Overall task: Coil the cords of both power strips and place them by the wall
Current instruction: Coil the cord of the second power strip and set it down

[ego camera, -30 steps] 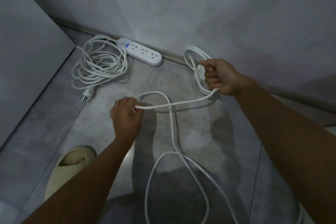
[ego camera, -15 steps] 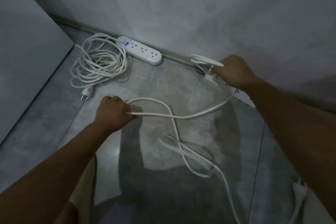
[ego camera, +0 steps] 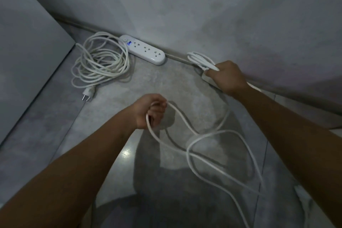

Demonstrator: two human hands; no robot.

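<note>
A white power strip (ego camera: 144, 49) lies against the base of the far wall, its cord (ego camera: 100, 62) coiled in loops to its left with the plug (ego camera: 88, 93) at the front. My right hand (ego camera: 226, 76) grips a few white cord loops (ego camera: 199, 59) near the wall; a second white strip (ego camera: 208, 79) shows partly under that hand. My left hand (ego camera: 150, 110) holds the loose cord (ego camera: 212, 135), which runs in wide loops over the floor toward me.
A grey wall (ego camera: 203, 5) runs across the back, with a skirting line at the floor. A grey panel (ego camera: 27, 52) stands at the left. The floor (ego camera: 46, 135) is grey tile. My shadow covers the lower middle.
My left hand has moved right and turned, drawing in more cord. The slack on the floor has gathered into a larger loop on the right. My right hand has stayed by the wall.
</note>
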